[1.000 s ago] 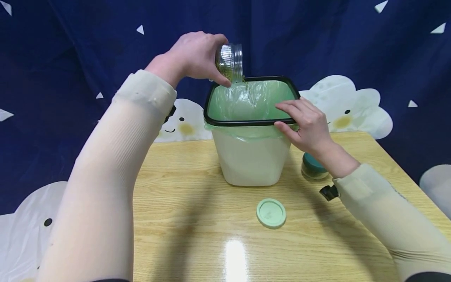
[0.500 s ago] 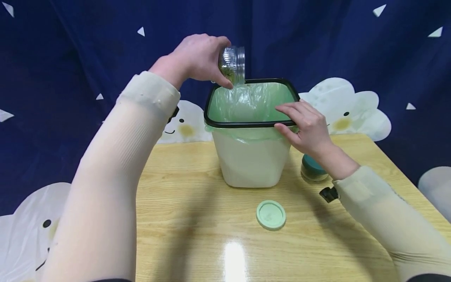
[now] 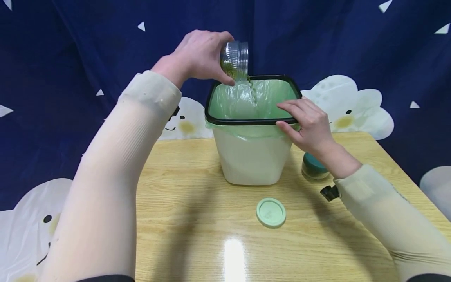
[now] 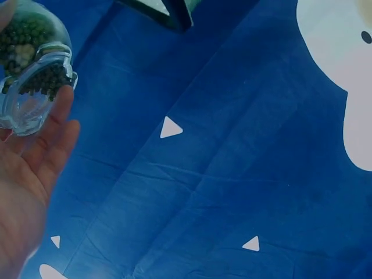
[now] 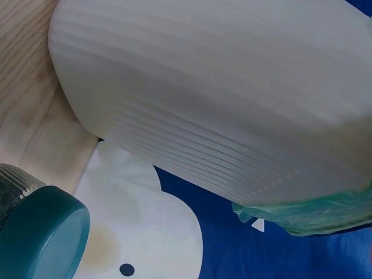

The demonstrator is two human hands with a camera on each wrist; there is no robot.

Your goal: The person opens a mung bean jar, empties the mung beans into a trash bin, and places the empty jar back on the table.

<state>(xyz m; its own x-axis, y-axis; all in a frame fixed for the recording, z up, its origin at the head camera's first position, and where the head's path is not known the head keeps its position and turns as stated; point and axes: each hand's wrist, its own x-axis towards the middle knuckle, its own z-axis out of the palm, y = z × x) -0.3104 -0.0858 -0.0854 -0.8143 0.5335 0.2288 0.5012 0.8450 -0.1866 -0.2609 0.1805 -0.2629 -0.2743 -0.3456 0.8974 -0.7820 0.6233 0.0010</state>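
While the left hand (image 3: 201, 56) grips a clear jar (image 3: 237, 58), tipping it above the lined bin (image 3: 251, 156) near the far edge of the bench (image 3: 169, 172), what look like green grains (image 3: 253, 93) fall inside. The right hand (image 3: 307, 123) rests on the bin's black rim (image 3: 246, 122), fingers and thumb apart; a teal-lidded jar (image 3: 314, 163) stands toward the bench's right edge.

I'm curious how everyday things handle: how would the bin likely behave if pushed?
The bin might tip if pushed near its rim, since it narrows toward the base. Its walls hold their shape and look like moulded plastic, so it's probably stiff and fairly light for its size. The thin, wrinkled liner would likely be floppy.
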